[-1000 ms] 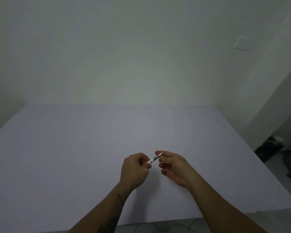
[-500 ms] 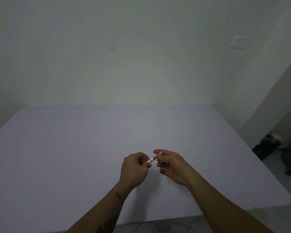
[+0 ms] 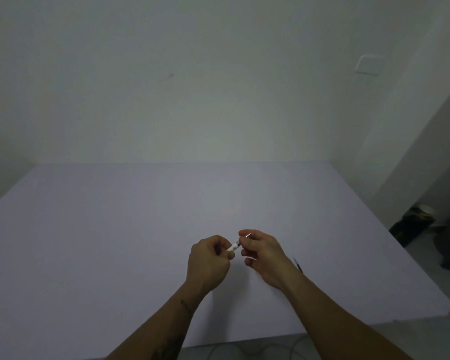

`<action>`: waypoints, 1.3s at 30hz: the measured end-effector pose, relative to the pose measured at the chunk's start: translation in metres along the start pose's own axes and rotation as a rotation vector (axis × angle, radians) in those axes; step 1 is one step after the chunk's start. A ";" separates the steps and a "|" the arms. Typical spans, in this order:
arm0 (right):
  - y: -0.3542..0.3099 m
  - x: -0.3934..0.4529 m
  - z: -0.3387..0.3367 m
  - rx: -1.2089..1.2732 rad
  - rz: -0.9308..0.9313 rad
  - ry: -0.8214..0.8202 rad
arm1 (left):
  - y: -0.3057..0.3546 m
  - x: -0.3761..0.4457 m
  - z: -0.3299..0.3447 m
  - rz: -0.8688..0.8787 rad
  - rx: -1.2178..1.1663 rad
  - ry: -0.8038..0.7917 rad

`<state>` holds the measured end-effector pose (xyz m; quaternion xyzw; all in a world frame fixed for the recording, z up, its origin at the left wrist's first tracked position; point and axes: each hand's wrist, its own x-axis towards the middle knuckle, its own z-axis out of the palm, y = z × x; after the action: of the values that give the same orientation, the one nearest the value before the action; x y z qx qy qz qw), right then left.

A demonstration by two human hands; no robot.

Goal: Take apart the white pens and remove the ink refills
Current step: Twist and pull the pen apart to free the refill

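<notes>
Pinching the slim white plastic pen, left hand closed on its barrel, right hand closed on the metal tip; overtwisting could fling small parts.

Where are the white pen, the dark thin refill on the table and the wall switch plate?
white pen point(image 3: 233, 247), head view, on the white barrel between the two hands.
dark refill point(image 3: 298, 265), head view, on its middle, beside the right wrist.
switch plate point(image 3: 368, 64), head view, on its face.
</notes>
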<state>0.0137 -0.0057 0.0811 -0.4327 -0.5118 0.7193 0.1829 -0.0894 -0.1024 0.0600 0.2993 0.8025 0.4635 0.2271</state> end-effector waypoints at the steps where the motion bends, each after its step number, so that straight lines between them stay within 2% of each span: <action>1: -0.001 0.000 -0.002 0.008 0.000 -0.015 | -0.001 0.001 0.000 -0.002 0.000 0.003; 7: 0.003 0.007 0.003 -0.118 -0.016 0.111 | -0.002 0.002 0.004 0.000 -0.002 -0.025; 12: 0.002 0.003 -0.006 -0.041 0.039 -0.036 | -0.006 0.005 0.004 -0.019 0.016 -0.015; 20: 0.012 0.013 -0.001 -0.134 0.007 0.124 | -0.007 0.005 0.014 -0.019 0.026 -0.027; 28: 0.018 0.014 -0.007 -0.103 0.009 0.079 | -0.013 0.007 0.016 -0.021 0.029 -0.038; 32: 0.016 0.017 -0.012 -0.182 -0.012 0.141 | -0.012 0.005 0.026 -0.017 0.067 -0.033; 36: 0.013 0.026 -0.044 -0.345 0.025 0.046 | -0.012 0.012 0.035 -0.087 0.060 -0.057; 39: 0.016 0.045 -0.080 -0.633 0.032 0.185 | -0.016 0.016 0.041 -0.142 0.103 -0.080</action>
<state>0.0562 0.0658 0.0390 -0.5394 -0.6842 0.4853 0.0737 -0.0786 -0.0723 0.0253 0.2715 0.8347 0.3921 0.2756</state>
